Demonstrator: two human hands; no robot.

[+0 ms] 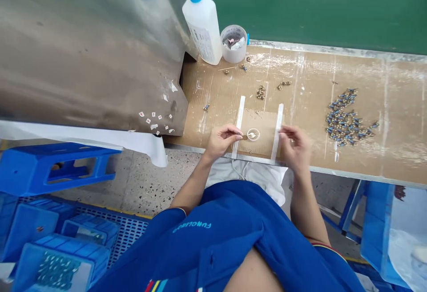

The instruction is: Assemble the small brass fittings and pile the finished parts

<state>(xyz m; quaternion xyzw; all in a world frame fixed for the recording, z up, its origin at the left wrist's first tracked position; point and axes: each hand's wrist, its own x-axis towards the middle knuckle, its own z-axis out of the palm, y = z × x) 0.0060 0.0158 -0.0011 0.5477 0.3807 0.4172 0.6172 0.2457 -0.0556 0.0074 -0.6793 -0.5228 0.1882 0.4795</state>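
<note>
My left hand [222, 141] is closed in a pinch at the left white tape strip [239, 123]. A tiny brownish piece [244, 137] shows at its fingertips, too small to name. Just to the right of it lies a small round clear dish [253, 135] with white marks or matter inside, on a square of cardboard [262, 120]. My right hand [296, 148], slightly blurred, hovers beside the right white tape strip [277, 131] with thumb and fingers drawn together. Whatever it may hold is hidden.
A pile of small blue-and-gold metal parts [348, 120] lies at the right, with smaller clusters [260, 92] nearer the middle. A white bottle with a blue nozzle [203, 29] and a tape roll holding scraps [234, 45] stand behind. A metal housing [100, 56] borders the left.
</note>
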